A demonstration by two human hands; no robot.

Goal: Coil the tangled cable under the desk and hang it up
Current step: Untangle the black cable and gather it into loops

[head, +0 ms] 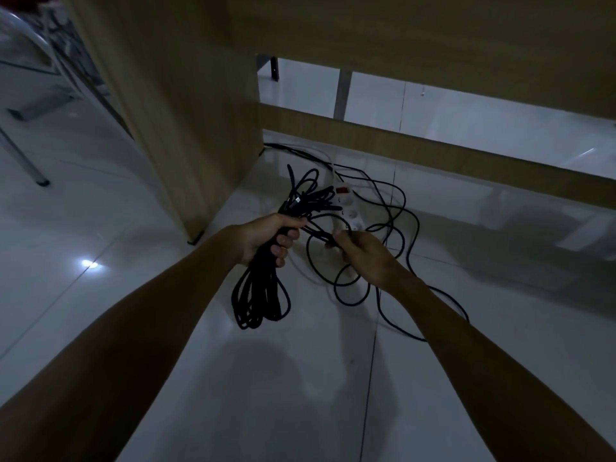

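Observation:
A long black cable (258, 301) is partly gathered into a bundle of loops. My left hand (271, 236) is closed around the middle of that bundle, with loops hanging below the fist and shorter ends sticking up above it. My right hand (365, 253) pinches a strand of the same cable just to the right of the bundle. The loose remainder of the cable (398, 208) lies in wide tangled loops on the white tiled floor under the wooden desk (200, 128).
A white power strip (348, 208) with a red switch lies on the floor behind my hands, among the loose loops. The desk's side panel stands to the left and a low crossbar (433, 151) runs behind. A chair leg (23, 155) is at far left.

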